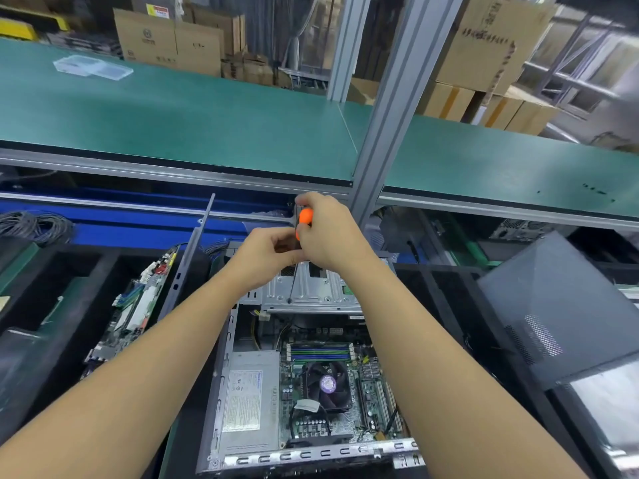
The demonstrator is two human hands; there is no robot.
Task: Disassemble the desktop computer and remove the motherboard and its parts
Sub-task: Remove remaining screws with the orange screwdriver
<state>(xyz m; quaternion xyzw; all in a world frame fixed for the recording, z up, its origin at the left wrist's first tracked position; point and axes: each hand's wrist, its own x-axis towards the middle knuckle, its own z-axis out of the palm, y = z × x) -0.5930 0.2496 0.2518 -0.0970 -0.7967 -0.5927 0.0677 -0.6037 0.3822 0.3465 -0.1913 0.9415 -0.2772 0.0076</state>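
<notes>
An open desktop case (pixel 221 402) lies in front of me with its motherboard (pixel 345 406), CPU fan (pixel 327 384), memory sticks (pixel 320 352) and grey power supply (pixel 247 399) inside. A metal drive cage (pixel 311 293) sits at the case's far end. My right hand (pixel 328 233) grips the orange handle of a screwdriver (pixel 305 216). Its thin shaft runs down to a screw on the drive cage. My left hand (pixel 264 257) pinches the shaft just below the handle.
A removed circuit board (pixel 138 305) lies in a black foam tray at the left, beside a grey metal strip (pixel 192 257). A grey side panel (pixel 560 305) leans at the right. A green shelf (pixel 173 115) and an aluminium post (pixel 390 108) stand above the work area.
</notes>
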